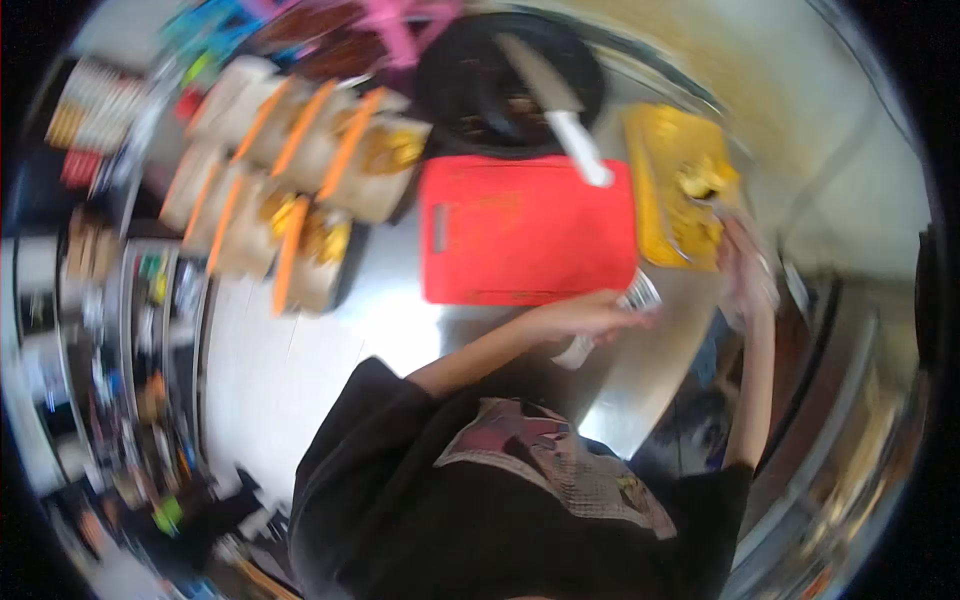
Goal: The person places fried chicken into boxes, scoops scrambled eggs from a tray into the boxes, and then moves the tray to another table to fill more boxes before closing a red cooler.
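Observation:
My left hand (605, 315) is closed around a white thing with dark print (642, 291), its other end showing below the fingers; blur hides its kind. At the right, my right hand (745, 265) reaches to the near end of a yellow tray (650, 150). Its fingers are closed on what looks like a metal spoon (703, 198), blurred, among yellow food (690, 230) in the tray. Left of the tray lies a red cutting board (530, 230), just beyond my left hand. A knife with a white handle (578, 145) rests across the board's far edge and a black pan.
The black pan (450, 95) stands behind the board. Several brown paper food boxes with orange edges (375, 190) sit in two rows at the left, some with yellow food. Pink and blue plastic things lie at the back. Shelves (150, 330) line the far left.

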Available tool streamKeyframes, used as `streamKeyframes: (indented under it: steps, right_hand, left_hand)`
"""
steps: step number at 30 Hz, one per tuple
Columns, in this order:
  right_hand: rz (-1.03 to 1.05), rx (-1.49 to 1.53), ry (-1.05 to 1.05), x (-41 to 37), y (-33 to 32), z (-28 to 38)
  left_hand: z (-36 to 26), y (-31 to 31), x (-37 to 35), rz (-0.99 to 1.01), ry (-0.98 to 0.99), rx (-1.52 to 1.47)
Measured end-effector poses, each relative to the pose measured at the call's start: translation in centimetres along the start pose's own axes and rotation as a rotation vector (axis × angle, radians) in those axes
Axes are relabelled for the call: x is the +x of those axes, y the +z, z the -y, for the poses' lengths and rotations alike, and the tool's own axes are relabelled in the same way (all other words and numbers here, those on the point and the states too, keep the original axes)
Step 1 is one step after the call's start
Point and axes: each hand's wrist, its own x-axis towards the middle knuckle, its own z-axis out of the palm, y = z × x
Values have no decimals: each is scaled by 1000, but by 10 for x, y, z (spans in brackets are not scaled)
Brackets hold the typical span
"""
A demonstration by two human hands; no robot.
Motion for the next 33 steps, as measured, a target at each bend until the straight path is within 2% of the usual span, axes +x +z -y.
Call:
streamKeyframes:
  steps: [1,2,4,5,7,8,9,11,13,15,16,19,23,24,25,27,29,31,33]
  right_hand:
    - [47,59,-13,-5,23,10]
    - [126,44,-14,-11,54,23]
    - [96,148,10,-26,112,49]
    - [121,138,0,-35,146,56]
    - [263,113,58,-40,201,69]
    - [449,154,82,-31,221,68]
    - [629,195,106,-19,242,66]
    - [763,71,78,-8,298,71]
    - [891,15,142,21,335,66]
    - [863,-89,141,39,368,62]
    - [847,-192,146,47,383,62]
    - [877,-348,71,66,422,65]
    - [758,-555,55,101,481,45]
    - [749,-864,-733,148,500,17]
    - [646,-1120,-1536,184,509,-12]
    - [716,-1490,-1071,148,529,2]
    - [537,-1574,-1135,115,527,-3]
    - [446,-1687,-1175,119,533,-12]
    - [415,-1605,-1124,102,519,-7]
  left_hand:
    - [5,-3,-21,43,63,22]
    - [8,-7,-43,-32,89,9]
    - [3,-14,-66,55,187,263]
    - [3,-20,-87,30,202,267]
    - [-1,-26,-130,22,154,383]
    - [-9,-29,-151,7,47,371]
    - [-8,-34,-168,3,57,375]
    - [0,-40,-198,-158,270,562]
    - [8,-49,-226,-174,235,561]
    - [19,-61,-255,-313,344,587]
    - [11,-66,-274,-302,245,581]
    - [16,-88,-312,-361,254,561]
    - [12,-116,-346,-335,212,501]
    - [9,-120,-352,-338,197,520]
    - [5,-123,-357,-337,180,539]
    - [-5,-125,-367,-323,154,537]
    - [-6,-128,-370,-328,191,534]
    - [3,-129,-373,-279,186,516]
    - [5,-131,-371,-292,227,445]
